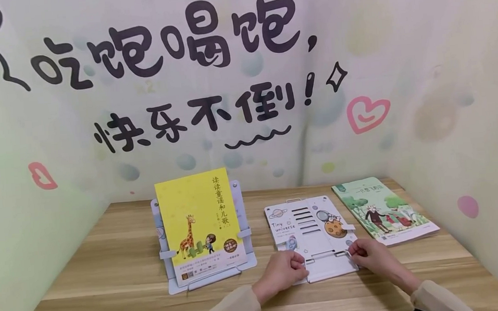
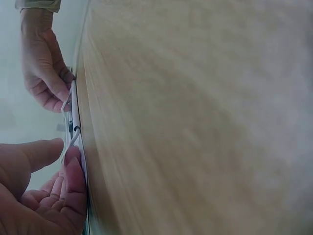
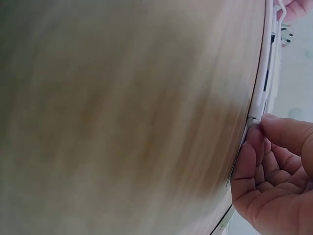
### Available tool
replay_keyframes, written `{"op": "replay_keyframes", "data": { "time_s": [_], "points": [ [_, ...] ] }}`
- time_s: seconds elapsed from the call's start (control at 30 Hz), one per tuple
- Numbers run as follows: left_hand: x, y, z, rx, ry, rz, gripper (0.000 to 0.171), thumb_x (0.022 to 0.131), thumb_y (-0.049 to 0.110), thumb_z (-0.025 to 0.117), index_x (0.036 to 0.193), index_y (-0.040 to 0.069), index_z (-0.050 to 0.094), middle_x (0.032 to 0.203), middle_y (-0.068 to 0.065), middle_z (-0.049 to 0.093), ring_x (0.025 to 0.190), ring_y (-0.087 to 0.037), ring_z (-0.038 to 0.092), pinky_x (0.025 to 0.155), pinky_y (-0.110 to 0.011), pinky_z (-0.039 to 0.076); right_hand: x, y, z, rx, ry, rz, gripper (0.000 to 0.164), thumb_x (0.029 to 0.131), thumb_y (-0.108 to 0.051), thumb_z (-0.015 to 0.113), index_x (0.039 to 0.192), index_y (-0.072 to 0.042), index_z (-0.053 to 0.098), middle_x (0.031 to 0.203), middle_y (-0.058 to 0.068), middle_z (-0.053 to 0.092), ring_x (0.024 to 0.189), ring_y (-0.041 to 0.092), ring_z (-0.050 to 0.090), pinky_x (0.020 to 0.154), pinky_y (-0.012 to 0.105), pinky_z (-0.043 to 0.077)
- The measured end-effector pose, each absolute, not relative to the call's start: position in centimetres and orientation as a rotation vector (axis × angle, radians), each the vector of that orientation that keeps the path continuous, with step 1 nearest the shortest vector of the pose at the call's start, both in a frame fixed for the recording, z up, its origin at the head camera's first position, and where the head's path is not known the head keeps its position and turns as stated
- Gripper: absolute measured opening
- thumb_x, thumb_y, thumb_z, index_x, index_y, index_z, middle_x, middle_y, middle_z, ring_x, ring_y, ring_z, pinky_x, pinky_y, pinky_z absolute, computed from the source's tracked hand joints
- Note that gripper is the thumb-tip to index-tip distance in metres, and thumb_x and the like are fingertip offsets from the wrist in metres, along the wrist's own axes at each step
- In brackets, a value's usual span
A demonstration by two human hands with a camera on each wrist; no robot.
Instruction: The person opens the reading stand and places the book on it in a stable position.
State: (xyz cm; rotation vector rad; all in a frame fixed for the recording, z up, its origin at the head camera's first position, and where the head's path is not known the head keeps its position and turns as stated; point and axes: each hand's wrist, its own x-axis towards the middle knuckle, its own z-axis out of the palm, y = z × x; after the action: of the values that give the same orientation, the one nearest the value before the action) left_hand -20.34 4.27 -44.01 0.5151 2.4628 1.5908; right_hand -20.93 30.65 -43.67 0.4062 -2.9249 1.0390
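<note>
The white book stand lies low on the worktop, its lower ledge toward the person. At the ledge's left end, the left grip is narrow, thumb and fingertip about a thin white wire; the right grip pinches the wire at the other end. Uneven pulling seems the main risk: if one side lifts faster, the wire could twist, bind in its mount or spring loose from the fingertips. Pressing down hard on the ledge might make the stand slide. Just beyond the right hand lies a green book, near enough that a sudden slip could nudge it. A second stand, bearing a yellow book, stands well to the left and looks less exposed.
</note>
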Motion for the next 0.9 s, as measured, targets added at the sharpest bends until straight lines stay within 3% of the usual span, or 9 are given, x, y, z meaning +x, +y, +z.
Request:
{"op": "replay_keyframes", "data": {
  "time_s": [0.5,0.9],
  "points": [
    [-20.1,4.6,-43.7,0.472,2.517,1.493,0.024,0.071,0.001,0.077,0.091,0.002,0.064,0.067,0.005,0.063,0.061,-0.003,0.051,0.061,-0.019,0.042,-21.3,31.9,-43.6,0.631,-2.96,1.505,0.017,0.079,0.003,0.062,0.091,0.006,0.051,0.08,0.004,0.05,0.071,0.002,0.046,0.061,0.018,0.041],
    [-19.9,4.7,-43.6,0.594,2.636,1.373,0.02,0.069,0.003,0.077,0.078,0.011,0.061,0.065,0.01,0.059,0.06,0.001,0.046,0.061,-0.018,0.035,-21.4,32.8,-43.8,0.701,-2.907,1.719,0.022,0.085,-0.003,0.06,0.097,0.008,0.046,0.083,0.002,0.046,0.073,0.004,0.046,0.061,0.019,0.039]
  ]
}}
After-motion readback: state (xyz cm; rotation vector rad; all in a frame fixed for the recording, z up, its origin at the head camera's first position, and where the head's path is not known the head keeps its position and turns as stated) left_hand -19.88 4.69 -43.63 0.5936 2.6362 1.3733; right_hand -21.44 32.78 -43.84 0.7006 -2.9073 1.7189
